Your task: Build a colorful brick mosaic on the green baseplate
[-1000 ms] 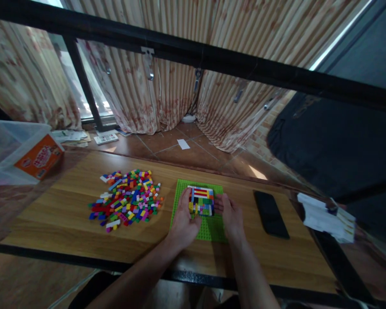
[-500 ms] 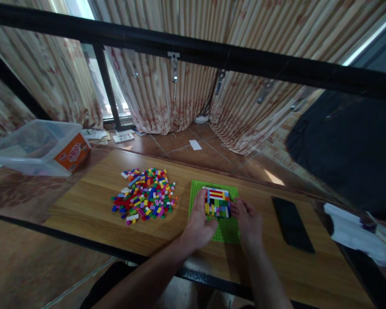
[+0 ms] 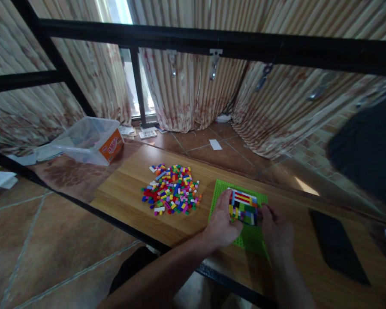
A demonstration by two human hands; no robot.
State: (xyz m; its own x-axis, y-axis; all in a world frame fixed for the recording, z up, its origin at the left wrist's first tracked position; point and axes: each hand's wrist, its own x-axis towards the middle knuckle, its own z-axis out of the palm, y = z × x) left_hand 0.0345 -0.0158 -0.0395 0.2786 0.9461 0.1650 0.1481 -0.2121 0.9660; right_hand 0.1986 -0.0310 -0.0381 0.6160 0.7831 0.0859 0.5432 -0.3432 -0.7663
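A small build of toy bricks (image 3: 244,201), with red, yellow, white and blue rows along its top, sits on a green studded baseplate (image 3: 254,242). My left hand (image 3: 221,223) grips the build from its left side, fingers along the far left edge and thumb at the near side. At the build's right edge, my right hand (image 3: 278,229) has its fingers curled together against the bricks. Whether a small piece is between those fingertips is hidden. Left of the baseplate a pile of loose colourful bricks (image 3: 173,189) lies on the wooden table (image 3: 125,189).
A dark phone-like slab (image 3: 337,244) lies on the table to the right. Beyond the table's left end stands a clear plastic bin (image 3: 80,143) with an orange label. A black metal bar (image 3: 193,38) crosses in front of striped curtains (image 3: 186,94).
My view has turned left, so the table and everything on it sit further right in the picture. My right hand's fingers are more curled at the build's right edge.
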